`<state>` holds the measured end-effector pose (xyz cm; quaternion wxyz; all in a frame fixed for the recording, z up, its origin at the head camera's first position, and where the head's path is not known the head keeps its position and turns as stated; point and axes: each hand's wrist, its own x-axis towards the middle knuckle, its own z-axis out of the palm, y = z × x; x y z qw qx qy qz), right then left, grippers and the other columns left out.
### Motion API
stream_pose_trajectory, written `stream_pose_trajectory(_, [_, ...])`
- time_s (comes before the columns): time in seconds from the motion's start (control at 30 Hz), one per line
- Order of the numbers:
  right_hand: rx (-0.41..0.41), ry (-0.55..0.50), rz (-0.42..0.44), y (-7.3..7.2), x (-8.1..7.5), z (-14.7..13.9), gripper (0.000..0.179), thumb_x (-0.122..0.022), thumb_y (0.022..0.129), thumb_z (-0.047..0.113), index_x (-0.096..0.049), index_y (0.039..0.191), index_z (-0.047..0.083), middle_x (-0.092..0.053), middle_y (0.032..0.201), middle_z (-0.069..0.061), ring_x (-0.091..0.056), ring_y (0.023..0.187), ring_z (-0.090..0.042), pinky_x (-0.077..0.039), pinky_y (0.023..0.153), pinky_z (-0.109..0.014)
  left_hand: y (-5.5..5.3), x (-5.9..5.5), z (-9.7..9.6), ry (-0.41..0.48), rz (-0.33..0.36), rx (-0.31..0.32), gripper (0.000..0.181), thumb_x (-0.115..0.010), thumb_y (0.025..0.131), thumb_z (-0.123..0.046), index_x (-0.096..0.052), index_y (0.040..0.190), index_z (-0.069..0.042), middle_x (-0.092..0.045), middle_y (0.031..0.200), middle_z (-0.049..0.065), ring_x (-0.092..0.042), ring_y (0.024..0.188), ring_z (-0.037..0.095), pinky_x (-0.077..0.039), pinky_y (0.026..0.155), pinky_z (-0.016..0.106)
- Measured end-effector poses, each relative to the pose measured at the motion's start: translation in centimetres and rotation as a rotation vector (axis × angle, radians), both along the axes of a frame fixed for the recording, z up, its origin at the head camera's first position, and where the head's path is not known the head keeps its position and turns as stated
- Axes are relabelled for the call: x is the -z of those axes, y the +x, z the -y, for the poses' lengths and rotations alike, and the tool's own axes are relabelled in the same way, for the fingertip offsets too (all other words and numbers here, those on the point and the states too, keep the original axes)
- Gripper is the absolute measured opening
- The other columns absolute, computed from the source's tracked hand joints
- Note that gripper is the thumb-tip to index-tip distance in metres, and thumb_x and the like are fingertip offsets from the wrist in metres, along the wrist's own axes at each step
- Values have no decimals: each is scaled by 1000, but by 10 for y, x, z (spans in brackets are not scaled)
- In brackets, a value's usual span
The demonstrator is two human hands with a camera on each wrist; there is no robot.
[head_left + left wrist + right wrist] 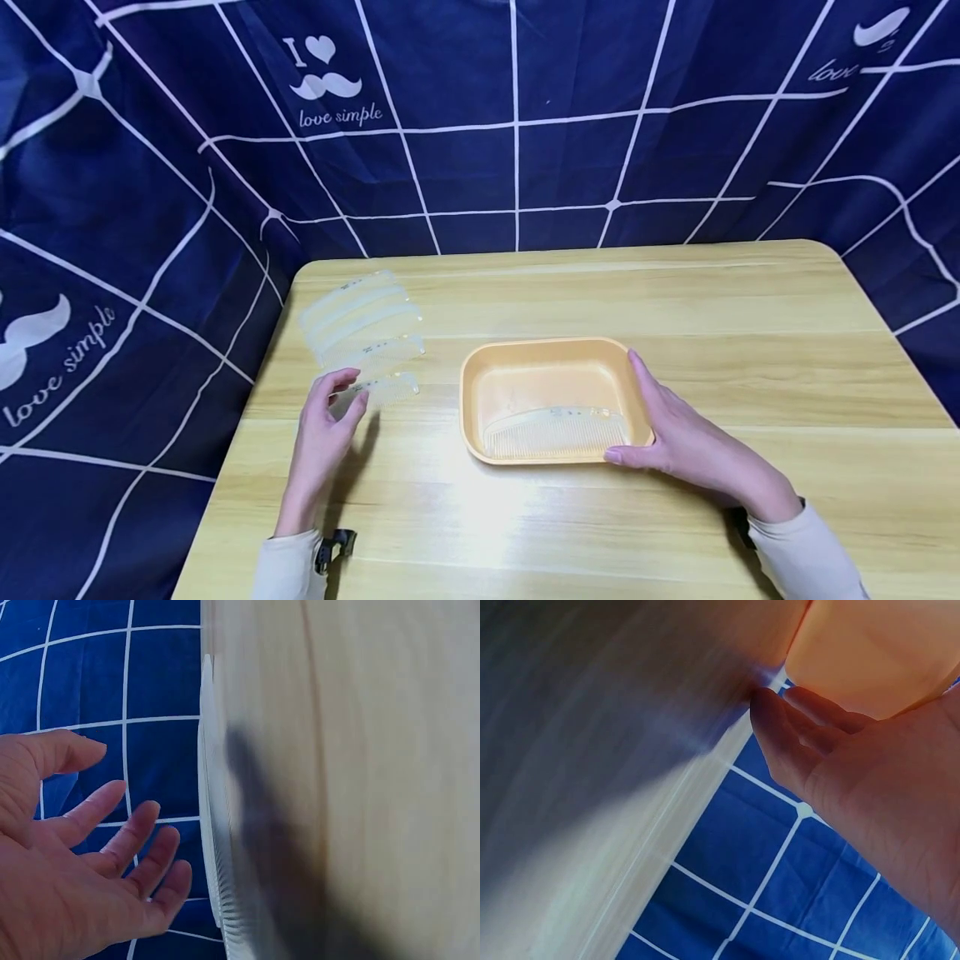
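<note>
A shallow orange plastic box [551, 350] stands on the table, with one clear comb [555, 433] lying along its near side, teeth toward the front. My right hand [690, 437] grips the box's right end, thumb at the near corner and fingers along the side wall; the right wrist view shows those fingers against the orange wall [870, 652]. To the left lie several clear combs [360, 321] in a staggered row. Over the nearest comb [393, 389] hovers my left hand [330, 425], thumb and fingers apart and nothing between them, as the left wrist view also shows.
The wooden table [750, 350] has rounded far corners. A dark blue cloth [465, 167] with white grid lines hangs behind it and along both sides. The combs lie near the table's left edge. A black strap [335, 550] shows at the left wrist.
</note>
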<state>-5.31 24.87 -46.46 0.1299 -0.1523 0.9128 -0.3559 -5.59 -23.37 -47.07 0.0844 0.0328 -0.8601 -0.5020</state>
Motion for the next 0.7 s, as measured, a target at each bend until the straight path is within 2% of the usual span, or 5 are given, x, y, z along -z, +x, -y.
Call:
stream_pose_trajectory(0.23, [-5, 2, 0, 0, 0, 0, 134, -86, 79, 55, 16, 162, 30, -8, 171, -13, -21, 153, -39, -26, 116, -62, 2, -4, 8, -127, 106, -42, 40, -69, 97, -15, -59, 134, -5, -56, 134, 16, -46, 129, 34, -34, 109, 52])
stream_pose_trajectory(0.37, [-1, 11, 0, -1, -1, 0, 134, -85, 78, 56, 16, 163, 30, -8, 171, -10, -20, 153, -37, -24, 120, -53, 3, -6, 11, -168, 158, -53, 42, -69, 97, -18, -58, 136, -6, -54, 136, 17, -43, 131, 35, -34, 108, 53])
stream_pose_trajectory(0.47, [1, 13, -1, -1, -1, 0, 134, -85, 78, 56, 16, 162, 31, -9, 171, -11, -21, 153, -37, -24, 120, -52, 3, -7, 13, -189, 164, -50, 44, -69, 97, -18, -57, 136, -4, -53, 135, 18, -43, 131, 37, -34, 108, 54])
stream_pose_trajectory(0.6, [-7, 9, 3, -1, 0, 0, 135, -85, 78, 56, 18, 162, 31, -12, 170, -16, -24, 152, -39, -28, 115, -63, 3, -5, 16, -221, 146, -40, 45, -69, 95, -17, -57, 135, -2, -55, 134, 21, -44, 130, 39, -34, 109, 55])
stream_pose_trajectory(0.7, [-9, 7, 4, -2, 0, 0, 135, -85, 78, 55, 18, 162, 32, -12, 170, -17, -25, 151, -40, -28, 115, -64, 3, -3, 18, -243, 141, -35, 45, -69, 95, -18, -57, 135, -1, -55, 135, 22, -44, 131, 40, -34, 109, 55])
